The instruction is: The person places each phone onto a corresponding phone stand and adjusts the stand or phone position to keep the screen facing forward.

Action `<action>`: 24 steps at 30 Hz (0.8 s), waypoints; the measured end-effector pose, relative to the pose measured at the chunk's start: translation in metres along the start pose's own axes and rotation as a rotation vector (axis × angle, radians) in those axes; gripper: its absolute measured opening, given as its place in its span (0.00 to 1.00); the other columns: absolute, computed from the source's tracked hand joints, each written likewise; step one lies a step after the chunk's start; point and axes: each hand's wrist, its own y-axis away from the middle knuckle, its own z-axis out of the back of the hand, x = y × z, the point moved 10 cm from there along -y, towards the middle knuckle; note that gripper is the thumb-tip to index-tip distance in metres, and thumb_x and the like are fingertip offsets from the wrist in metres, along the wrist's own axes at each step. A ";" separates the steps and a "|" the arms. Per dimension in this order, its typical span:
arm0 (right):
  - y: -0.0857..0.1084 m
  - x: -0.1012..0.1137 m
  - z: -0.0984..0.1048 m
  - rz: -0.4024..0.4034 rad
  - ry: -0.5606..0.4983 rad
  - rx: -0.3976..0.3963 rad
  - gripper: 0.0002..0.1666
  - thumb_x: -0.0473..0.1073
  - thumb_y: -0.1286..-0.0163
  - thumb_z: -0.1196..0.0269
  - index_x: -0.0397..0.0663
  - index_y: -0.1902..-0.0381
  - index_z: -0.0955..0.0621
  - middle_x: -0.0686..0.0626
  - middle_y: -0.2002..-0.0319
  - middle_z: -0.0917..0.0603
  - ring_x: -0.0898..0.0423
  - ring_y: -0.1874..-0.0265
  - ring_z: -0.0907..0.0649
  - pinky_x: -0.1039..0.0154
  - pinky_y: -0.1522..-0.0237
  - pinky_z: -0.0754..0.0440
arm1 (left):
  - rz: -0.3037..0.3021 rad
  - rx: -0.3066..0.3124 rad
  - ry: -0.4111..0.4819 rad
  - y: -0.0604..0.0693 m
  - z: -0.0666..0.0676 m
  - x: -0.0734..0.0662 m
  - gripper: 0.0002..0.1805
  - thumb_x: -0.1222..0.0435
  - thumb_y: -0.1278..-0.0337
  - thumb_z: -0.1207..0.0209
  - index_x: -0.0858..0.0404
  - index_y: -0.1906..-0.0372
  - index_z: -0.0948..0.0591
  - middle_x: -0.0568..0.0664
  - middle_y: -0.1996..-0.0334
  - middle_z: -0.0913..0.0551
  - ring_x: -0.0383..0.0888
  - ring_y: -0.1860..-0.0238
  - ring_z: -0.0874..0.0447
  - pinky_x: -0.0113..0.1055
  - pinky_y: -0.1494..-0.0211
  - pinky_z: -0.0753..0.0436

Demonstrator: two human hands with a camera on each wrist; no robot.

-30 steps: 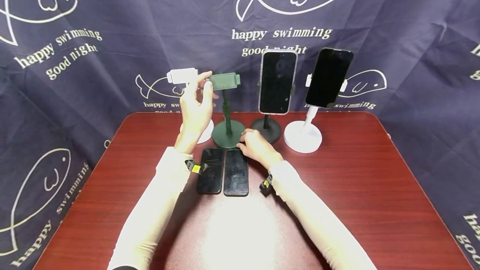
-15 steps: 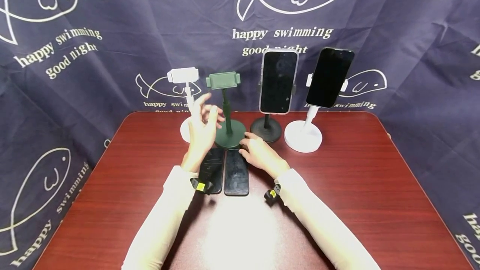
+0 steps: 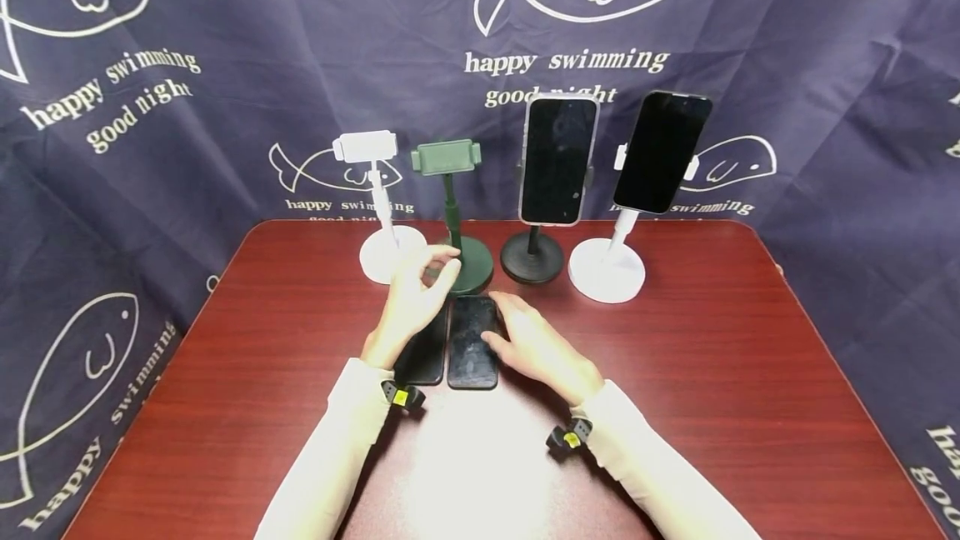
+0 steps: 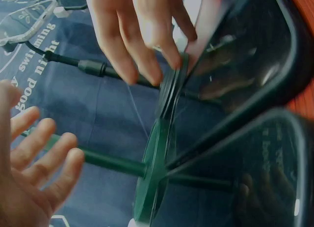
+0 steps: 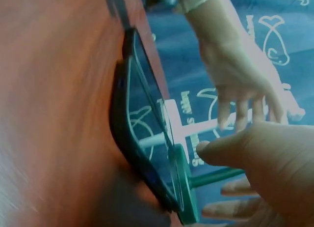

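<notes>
Two black smartphones lie side by side, the left one (image 3: 426, 361) partly under my left hand and the right one (image 3: 471, 348) fully in sight between both hands. My left hand (image 3: 414, 298) hovers over the left phone's far end, in front of the green phone stand (image 3: 446, 158), fingers loosely bent and holding nothing. At the right phone's right edge is my right hand (image 3: 536, 344), thumb and fingers apart. In the right wrist view its thumb (image 5: 230, 148) stands off the phone screen (image 5: 142, 109); contact elsewhere cannot be told. A white phone stand (image 3: 365, 147) rises behind the left hand.
Further right, a black stand (image 3: 532, 257) holds an upright phone (image 3: 558, 161). Beside it a white stand (image 3: 607, 272) carries a tilted phone (image 3: 662, 152). All stands line the back of the red-brown table (image 3: 712, 373), before a dark patterned cloth (image 3: 247, 90).
My left hand has come down from the green stand's clamp to above the left phone. My right hand has drawn back from the green base along the right phone's edge.
</notes>
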 end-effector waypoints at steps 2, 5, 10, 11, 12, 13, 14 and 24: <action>0.006 0.001 0.002 -0.022 -0.014 -0.014 0.36 0.42 0.31 0.31 0.30 0.31 0.29 0.34 0.36 0.22 0.42 0.34 0.21 0.48 0.30 0.26 | -0.021 0.067 -0.073 0.002 -0.006 0.000 0.14 0.61 0.33 0.36 0.63 0.47 0.15 0.52 0.59 0.13 0.47 0.58 0.14 0.43 0.61 0.15; 0.013 0.002 0.003 -0.072 -0.047 -0.022 0.37 0.43 0.31 0.31 0.28 0.31 0.29 0.33 0.37 0.21 0.41 0.35 0.21 0.47 0.30 0.27 | -0.056 0.146 -0.197 0.006 -0.013 0.000 0.15 0.57 0.32 0.36 0.61 0.48 0.14 0.49 0.59 0.13 0.46 0.56 0.14 0.44 0.56 0.15; 0.024 0.000 0.006 -0.189 -0.096 -0.040 0.37 0.44 0.32 0.31 0.27 0.32 0.28 0.32 0.38 0.20 0.39 0.36 0.20 0.45 0.32 0.26 | -0.080 0.213 -0.388 0.012 -0.017 0.002 0.11 0.53 0.33 0.36 0.55 0.55 0.12 0.46 0.62 0.12 0.44 0.61 0.16 0.41 0.55 0.17; 0.026 -0.002 0.006 -0.213 -0.105 -0.038 0.37 0.44 0.32 0.31 0.27 0.33 0.28 0.32 0.40 0.19 0.39 0.38 0.19 0.45 0.33 0.25 | -0.075 0.225 -0.415 0.013 -0.018 0.003 0.10 0.53 0.33 0.36 0.54 0.57 0.12 0.47 0.62 0.12 0.44 0.61 0.16 0.41 0.56 0.17; 0.028 -0.003 0.006 -0.231 -0.108 -0.037 0.37 0.44 0.33 0.31 0.27 0.34 0.27 0.33 0.42 0.18 0.39 0.40 0.18 0.45 0.35 0.23 | -0.068 0.237 -0.440 0.014 -0.018 0.003 0.09 0.54 0.34 0.36 0.53 0.58 0.12 0.47 0.63 0.12 0.44 0.62 0.16 0.42 0.57 0.16; 0.030 -0.005 0.005 -0.250 -0.106 -0.030 0.36 0.45 0.33 0.31 0.28 0.35 0.26 0.34 0.44 0.17 0.40 0.44 0.17 0.45 0.37 0.21 | -0.057 0.250 -0.462 0.014 -0.019 0.005 0.09 0.54 0.34 0.36 0.53 0.58 0.12 0.47 0.63 0.12 0.45 0.62 0.16 0.42 0.57 0.16; 0.031 -0.006 0.003 -0.261 -0.106 -0.025 0.32 0.45 0.33 0.31 0.30 0.38 0.23 0.36 0.49 0.16 0.43 0.49 0.16 0.47 0.41 0.19 | -0.044 0.264 -0.488 0.014 -0.020 0.007 0.09 0.54 0.35 0.35 0.54 0.59 0.11 0.48 0.63 0.13 0.45 0.62 0.15 0.43 0.58 0.16; 0.036 -0.006 -0.018 -0.283 -0.100 0.058 0.16 0.44 0.38 0.28 0.45 0.73 0.25 0.51 0.75 0.26 0.57 0.75 0.29 0.63 0.71 0.31 | 0.072 0.322 -0.660 0.022 -0.030 0.025 0.10 0.53 0.37 0.34 0.53 0.59 0.12 0.46 0.63 0.16 0.47 0.61 0.12 0.49 0.59 0.14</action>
